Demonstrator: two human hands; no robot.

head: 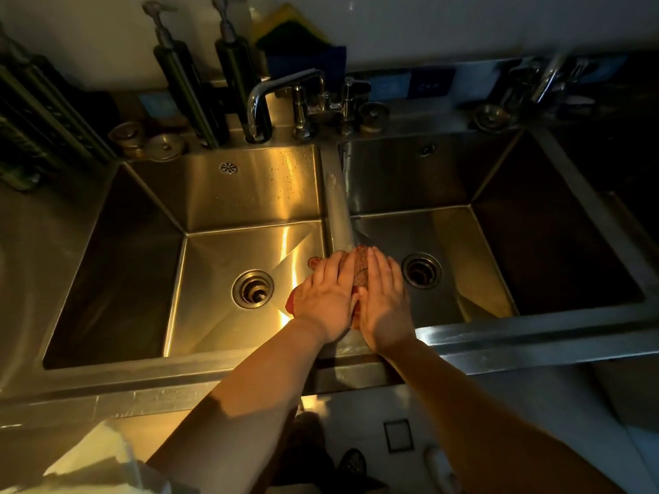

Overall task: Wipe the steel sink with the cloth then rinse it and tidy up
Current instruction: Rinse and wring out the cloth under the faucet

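A double steel sink fills the view, its left basin (pixel 228 251) and right basin (pixel 474 265) split by a narrow divider (pixel 337 208). A reddish-brown cloth (pixel 360 267) is draped over the near end of that divider. My left hand (pixel 326 297) lies flat on the cloth's left side, fingers together. My right hand (pixel 383 297) presses flat on its right side. Most of the cloth is hidden under both palms; only a strip between them and small bits at the left edge show.
A swivel faucet (pixel 271 98) stands behind the left basin, with no water seen running. Two tall pump dispensers (pixel 185 87) and sponges (pixel 289 26) sit at the back. Each basin has an open drain (pixel 252 288). Loose drain strainers (pixel 372 115) rest on the back ledge.
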